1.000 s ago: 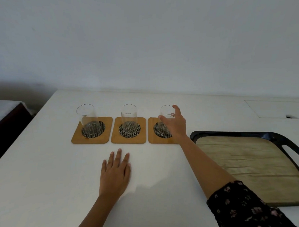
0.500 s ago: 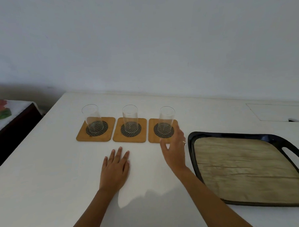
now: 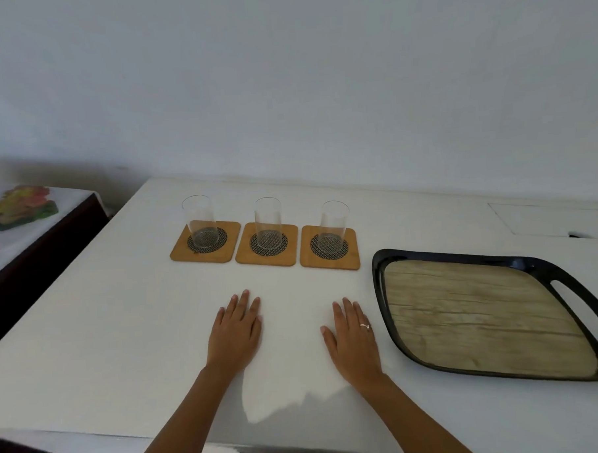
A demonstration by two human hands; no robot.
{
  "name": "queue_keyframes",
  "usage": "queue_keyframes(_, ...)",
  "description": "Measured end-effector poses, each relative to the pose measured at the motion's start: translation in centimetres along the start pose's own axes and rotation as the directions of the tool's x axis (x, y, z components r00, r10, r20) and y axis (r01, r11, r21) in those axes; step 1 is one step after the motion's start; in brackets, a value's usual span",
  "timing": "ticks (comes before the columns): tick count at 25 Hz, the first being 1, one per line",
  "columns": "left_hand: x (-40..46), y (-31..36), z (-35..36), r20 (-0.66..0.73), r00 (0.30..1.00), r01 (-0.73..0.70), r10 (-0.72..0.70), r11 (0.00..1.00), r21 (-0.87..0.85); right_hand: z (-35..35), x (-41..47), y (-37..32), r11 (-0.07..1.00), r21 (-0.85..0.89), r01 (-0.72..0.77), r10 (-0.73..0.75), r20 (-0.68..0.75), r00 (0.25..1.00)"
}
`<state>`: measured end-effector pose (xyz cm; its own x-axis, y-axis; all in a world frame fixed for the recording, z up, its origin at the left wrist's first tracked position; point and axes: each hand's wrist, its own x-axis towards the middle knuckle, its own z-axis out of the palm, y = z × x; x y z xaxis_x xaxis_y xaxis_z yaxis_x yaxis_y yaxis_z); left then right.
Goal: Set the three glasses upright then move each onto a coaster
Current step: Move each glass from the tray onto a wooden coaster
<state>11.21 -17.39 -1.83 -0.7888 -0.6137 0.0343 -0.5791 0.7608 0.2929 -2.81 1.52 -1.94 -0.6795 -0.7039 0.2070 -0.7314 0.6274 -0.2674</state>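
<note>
Both forearms are cut off at the bottom edge. Three glasses (image 3: 268, 224) stand upright on coasters (image 3: 267, 245) — tray (image 3: 493, 317) beside them. Left hand (image 3: 235, 333) and right hand (image 3: 354, 338) lie flat, fingers spread, holding nothing.

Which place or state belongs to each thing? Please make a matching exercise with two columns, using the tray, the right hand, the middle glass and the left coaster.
Things
1. tray
2. right hand
3. middle glass
4. left coaster

Places or states
A. flat on the table, wearing a ring
B. upright on the centre coaster
C. empty, at the right of the table
D. under the leftmost glass

Pairs: 1-C, 2-A, 3-B, 4-D
</note>
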Motion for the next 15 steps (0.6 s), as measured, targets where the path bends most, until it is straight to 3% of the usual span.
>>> queue_keyframes(6,-3.3,-0.6,-0.4,-0.005,1.0,0.027,-0.027,0.999,-0.019,0.3,-2.5,0.3,0.997,-0.06,-0.044,0.049,0.092,0.995)
queue_keyframes(15,-8.2,-7.8,-1.6,0.035,0.994,-0.108,0.106,0.994,0.036,0.5,-7.0,-2.8,0.978,-0.163,-0.133,0.153,0.113,0.982)
